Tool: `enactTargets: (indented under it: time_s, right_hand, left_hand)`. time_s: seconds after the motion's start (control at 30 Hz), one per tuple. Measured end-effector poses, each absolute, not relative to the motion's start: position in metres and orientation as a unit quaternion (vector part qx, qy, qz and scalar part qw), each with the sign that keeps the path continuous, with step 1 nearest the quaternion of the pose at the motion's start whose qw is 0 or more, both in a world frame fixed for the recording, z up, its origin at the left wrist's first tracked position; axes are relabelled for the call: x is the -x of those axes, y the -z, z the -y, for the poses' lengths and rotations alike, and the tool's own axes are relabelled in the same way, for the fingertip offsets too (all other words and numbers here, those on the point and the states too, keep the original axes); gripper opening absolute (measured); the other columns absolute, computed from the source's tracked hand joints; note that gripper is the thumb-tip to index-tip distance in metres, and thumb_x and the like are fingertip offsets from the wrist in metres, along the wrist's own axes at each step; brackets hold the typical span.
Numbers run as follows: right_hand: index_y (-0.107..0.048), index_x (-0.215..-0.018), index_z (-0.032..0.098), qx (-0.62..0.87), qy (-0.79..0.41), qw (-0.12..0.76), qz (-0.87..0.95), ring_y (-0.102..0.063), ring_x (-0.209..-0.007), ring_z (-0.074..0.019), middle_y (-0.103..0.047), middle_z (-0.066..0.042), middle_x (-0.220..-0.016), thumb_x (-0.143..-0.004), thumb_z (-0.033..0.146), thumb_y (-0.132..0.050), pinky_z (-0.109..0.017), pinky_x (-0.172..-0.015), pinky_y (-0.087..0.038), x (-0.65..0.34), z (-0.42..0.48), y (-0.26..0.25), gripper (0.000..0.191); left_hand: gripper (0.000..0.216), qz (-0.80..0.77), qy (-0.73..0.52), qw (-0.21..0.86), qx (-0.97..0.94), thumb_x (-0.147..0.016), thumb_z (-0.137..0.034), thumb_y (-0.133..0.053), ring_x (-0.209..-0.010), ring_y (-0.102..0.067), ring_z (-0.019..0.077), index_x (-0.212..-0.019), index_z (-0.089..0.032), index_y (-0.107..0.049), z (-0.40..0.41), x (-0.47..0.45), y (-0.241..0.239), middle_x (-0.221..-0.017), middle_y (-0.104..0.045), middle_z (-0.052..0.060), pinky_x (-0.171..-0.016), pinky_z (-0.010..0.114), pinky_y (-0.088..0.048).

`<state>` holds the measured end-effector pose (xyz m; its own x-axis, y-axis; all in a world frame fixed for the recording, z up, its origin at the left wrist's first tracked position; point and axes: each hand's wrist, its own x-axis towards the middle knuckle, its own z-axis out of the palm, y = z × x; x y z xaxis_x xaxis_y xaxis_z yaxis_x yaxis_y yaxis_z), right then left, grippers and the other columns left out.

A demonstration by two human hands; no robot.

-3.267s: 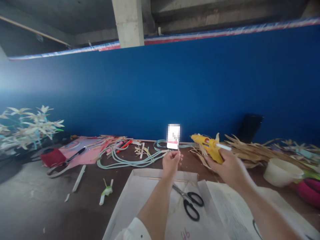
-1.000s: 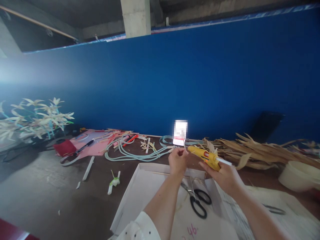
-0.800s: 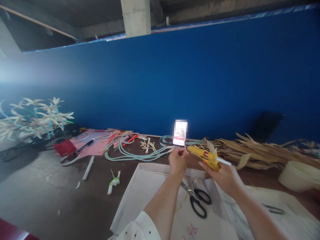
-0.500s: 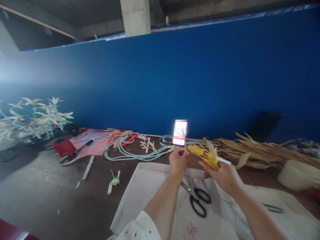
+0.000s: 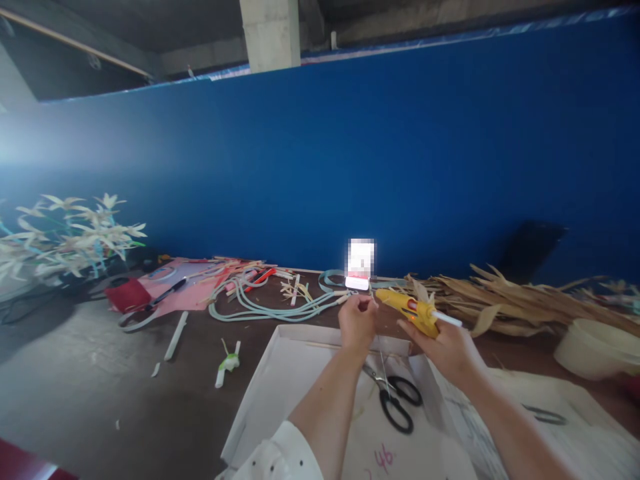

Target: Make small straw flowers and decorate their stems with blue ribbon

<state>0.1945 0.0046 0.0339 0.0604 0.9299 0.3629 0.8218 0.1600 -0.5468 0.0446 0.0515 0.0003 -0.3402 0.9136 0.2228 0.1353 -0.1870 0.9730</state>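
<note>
My right hand (image 5: 445,350) grips a yellow hot glue gun (image 5: 407,310), a white glue stick (image 5: 447,319) poking out of its back end. The gun's nozzle points left, close to the fingertips of my left hand (image 5: 357,323). Those fingers are pinched together around a thin pale wire or stem (image 5: 384,363), which hangs down toward the box. What sits at its top end is too small to make out. Below my hands, black-handled scissors (image 5: 397,403) lie in a shallow white box (image 5: 270,380), their blades partly hidden by my left forearm.
Behind my hands stands a lit phone (image 5: 360,263). Pale blue cords (image 5: 270,313) and pink paper (image 5: 187,293) lie to the left, beside white artificial flowers (image 5: 90,227). Dried husks (image 5: 465,300) and a cream bowl (image 5: 595,350) are at right. A blue partition (image 5: 320,167) rises behind.
The glue gun's nozzle has shifted very slightly right, away from my left fingertips. Otherwise both hands keep almost the same pose.
</note>
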Motion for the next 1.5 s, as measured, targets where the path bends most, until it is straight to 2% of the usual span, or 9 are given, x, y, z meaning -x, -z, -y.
enactTargets:
  time_s: [0.53, 1.0, 1.2, 1.5]
  right_hand:
    - [-0.065, -0.095, 0.019, 0.653, -0.087, 0.335, 0.674, -0.065, -0.082, -0.0260, -0.070, -0.006, -0.083, -0.073, 0.060, -0.050, -0.030, -0.065, -0.046, -0.195, -0.004, -0.036, 0.048]
    - [-0.066, -0.085, 0.017, 0.645, -0.088, 0.356, 0.670, -0.065, -0.072, -0.0241, -0.069, -0.005, -0.072, -0.073, 0.058, -0.052, -0.027, -0.058, -0.046, -0.196, -0.001, -0.040, 0.045]
    - [-0.065, -0.092, 0.018, 0.643, -0.077, 0.358, 0.672, -0.065, -0.080, -0.0255, -0.070, -0.005, -0.082, -0.073, 0.057, -0.052, -0.029, -0.064, -0.047, -0.197, -0.002, -0.039, 0.045]
    - [-0.063, -0.099, 0.018, 0.645, -0.073, 0.354, 0.673, -0.065, -0.083, -0.0267, -0.070, -0.006, -0.086, -0.074, 0.058, -0.051, -0.030, -0.065, -0.046, -0.198, -0.003, -0.037, 0.049]
  left_hand:
    - [0.013, -0.547, -0.596, 0.338, -0.482, -0.069, -0.022, -0.055, -0.063, -0.058, 0.0126, -0.077, -0.017, -0.065, -0.049, -0.046, -0.002, -0.067, -0.065, 0.002, -0.065, 0.024, -0.045]
    - [0.013, -0.561, -0.584, 0.322, -0.490, -0.069, -0.023, -0.057, -0.065, -0.059, 0.0129, -0.078, -0.017, -0.065, -0.047, -0.045, -0.005, -0.069, -0.066, 0.002, -0.066, 0.024, -0.045]
    - [0.014, -0.562, -0.581, 0.318, -0.496, -0.070, -0.024, -0.056, -0.065, -0.059, 0.0129, -0.078, -0.017, -0.065, -0.045, -0.045, -0.007, -0.069, -0.066, 0.002, -0.066, 0.024, -0.045]
    - [0.013, -0.559, -0.580, 0.316, -0.501, -0.070, -0.022, -0.057, -0.064, -0.058, 0.0124, -0.077, -0.017, -0.065, -0.041, -0.046, -0.011, -0.068, -0.066, 0.002, -0.067, 0.024, -0.045]
